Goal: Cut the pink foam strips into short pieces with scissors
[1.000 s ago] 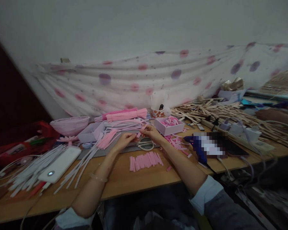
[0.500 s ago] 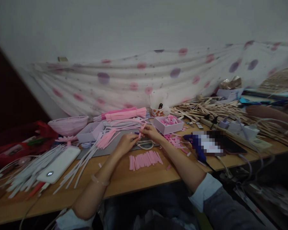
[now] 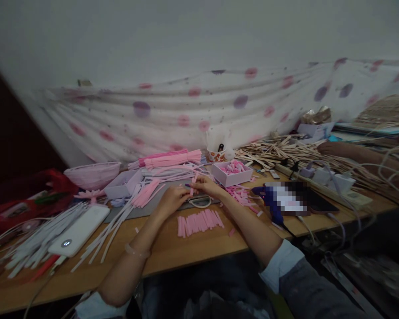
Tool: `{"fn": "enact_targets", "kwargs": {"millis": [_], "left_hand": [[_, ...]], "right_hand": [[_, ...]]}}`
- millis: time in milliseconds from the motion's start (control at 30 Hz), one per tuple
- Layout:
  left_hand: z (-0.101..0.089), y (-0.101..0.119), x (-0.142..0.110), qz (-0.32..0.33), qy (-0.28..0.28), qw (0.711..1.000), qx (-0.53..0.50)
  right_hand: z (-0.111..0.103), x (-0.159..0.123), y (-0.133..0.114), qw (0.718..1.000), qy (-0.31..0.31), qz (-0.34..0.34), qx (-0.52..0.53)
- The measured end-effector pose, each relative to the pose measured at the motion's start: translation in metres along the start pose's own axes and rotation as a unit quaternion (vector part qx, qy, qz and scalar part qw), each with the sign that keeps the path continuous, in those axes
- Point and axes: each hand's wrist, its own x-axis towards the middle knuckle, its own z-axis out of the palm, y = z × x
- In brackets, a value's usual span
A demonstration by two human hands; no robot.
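My left hand (image 3: 173, 198) and my right hand (image 3: 206, 186) meet over a grey mat (image 3: 156, 202) on the wooden table (image 3: 173, 250). Together they pinch a short pink strip (image 3: 193, 184) that stands between the fingertips. White-handled scissors (image 3: 200, 202) lie just under my right hand. A row of cut pink strips (image 3: 199, 222) lies on the table in front of my hands. A small white box of pink pieces (image 3: 232, 172) stands to the right of my right hand.
Long white and pink strips (image 3: 119, 217) and a white power bank (image 3: 79, 229) lie at the left. A blue glue gun (image 3: 269, 199) and cables sit right. Wooden sticks (image 3: 286, 153) are piled far right, where another person's hand (image 3: 329, 148) rests. A spotted cloth (image 3: 186, 115) hangs behind.
My hands stay together on the pink strip, with the view shifted slightly. The other person's hand at the far right has moved left along the stick pile.
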Motion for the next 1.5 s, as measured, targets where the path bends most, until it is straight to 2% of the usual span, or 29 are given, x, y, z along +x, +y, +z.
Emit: {"fn": "enact_targets", "kwargs": {"millis": [133, 233, 333, 500, 667, 767, 1000, 1233, 1500], "left_hand": [[-0.003, 0.005, 0.001, -0.096, 0.008, 0.988, -0.12], [-0.001, 0.004, 0.003, -0.165, 0.009, 0.964, -0.21], [0.003, -0.002, 0.003, -0.194, 0.003, 0.936, -0.293], [0.003, -0.011, 0.003, -0.186, -0.003, 0.926, -0.328], [-0.002, -0.013, 0.001, -0.203, -0.041, 0.913, -0.352], [-0.002, -0.015, 0.0, -0.214, -0.064, 0.907, -0.358], [-0.004, -0.016, 0.0, -0.203, -0.079, 0.915, -0.341], [-0.015, -0.009, 0.001, -0.186, -0.117, 0.916, -0.334], [-0.01, -0.004, 0.001, -0.152, -0.084, 0.946, -0.273]], "right_hand": [[0.002, 0.0, -0.001, 1.0, -0.002, -0.01, -0.002], [0.004, -0.002, -0.003, 1.0, -0.014, -0.012, -0.001], [0.007, -0.003, -0.005, 1.0, -0.006, -0.019, -0.016], [0.009, -0.004, -0.009, 0.999, 0.028, -0.023, -0.015], [0.005, -0.005, -0.01, 0.997, 0.075, -0.027, 0.021], [0.003, -0.005, -0.01, 0.997, 0.077, -0.024, 0.017], [0.005, -0.006, -0.015, 0.999, 0.039, -0.003, -0.031], [0.001, -0.006, -0.016, 0.998, 0.059, 0.013, -0.006], [0.001, -0.006, -0.017, 0.998, 0.054, 0.034, 0.006]]}}
